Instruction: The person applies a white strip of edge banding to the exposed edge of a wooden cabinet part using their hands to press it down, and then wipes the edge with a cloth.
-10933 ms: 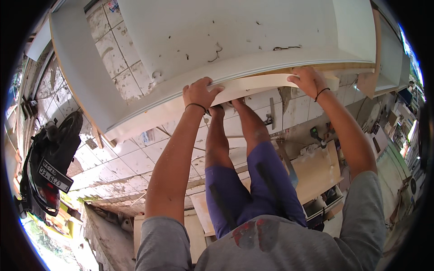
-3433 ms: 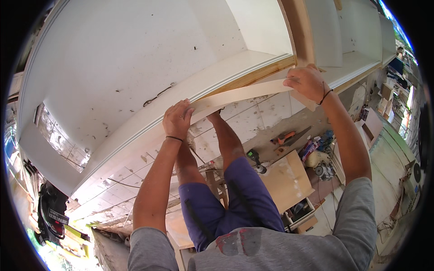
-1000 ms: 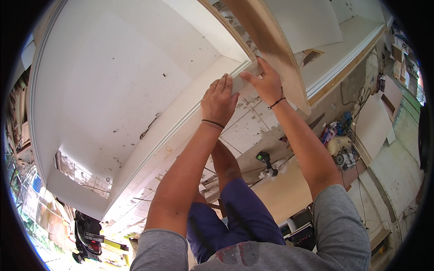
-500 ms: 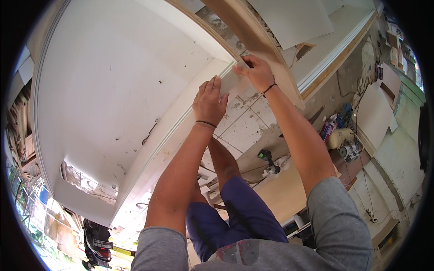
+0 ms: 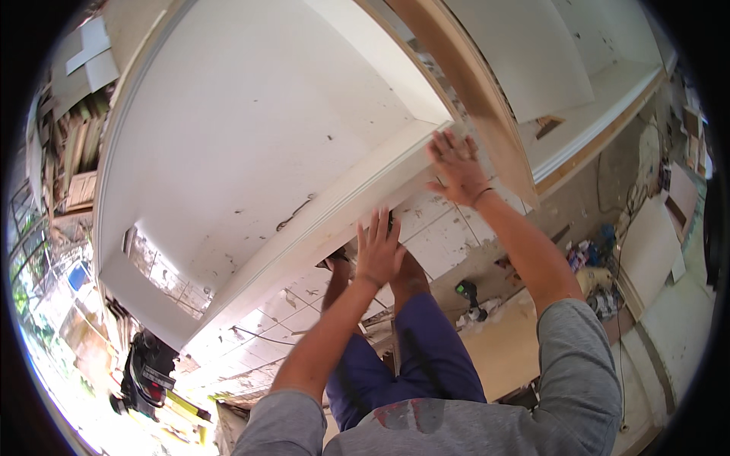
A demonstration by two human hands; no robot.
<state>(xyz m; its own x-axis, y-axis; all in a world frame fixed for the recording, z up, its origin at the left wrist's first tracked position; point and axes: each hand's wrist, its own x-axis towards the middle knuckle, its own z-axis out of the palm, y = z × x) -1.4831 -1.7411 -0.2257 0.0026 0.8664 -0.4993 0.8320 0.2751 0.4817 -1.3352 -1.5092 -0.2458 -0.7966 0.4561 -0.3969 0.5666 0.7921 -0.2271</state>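
A large white cabinet box (image 5: 346, 194) with grooved front edges fills the left and middle of the view. My right hand (image 5: 459, 173) is at its near right corner, fingers spread and slightly blurred; I cannot tell whether it touches the side panel. Below the long near side, my left hand (image 5: 378, 249) appears with its fingers stretched out and nothing in it. A second white cabinet (image 5: 601, 125) with a wood-coloured outer side stands to the right, past a narrow gap.
A cordless drill (image 5: 471, 299) with a green-topped part lies on the floor at right. A black power tool (image 5: 144, 372) sits at lower left. Beige board (image 5: 502, 346), cables and scattered odds and ends lie on the right. Scrap wood (image 5: 80, 159) is piled at far left.
My left hand has come off the cabinet's edge, down toward me. My right hand has opened from its grip at the corner. The whole view has shifted, with the cabinet now lower and further right.
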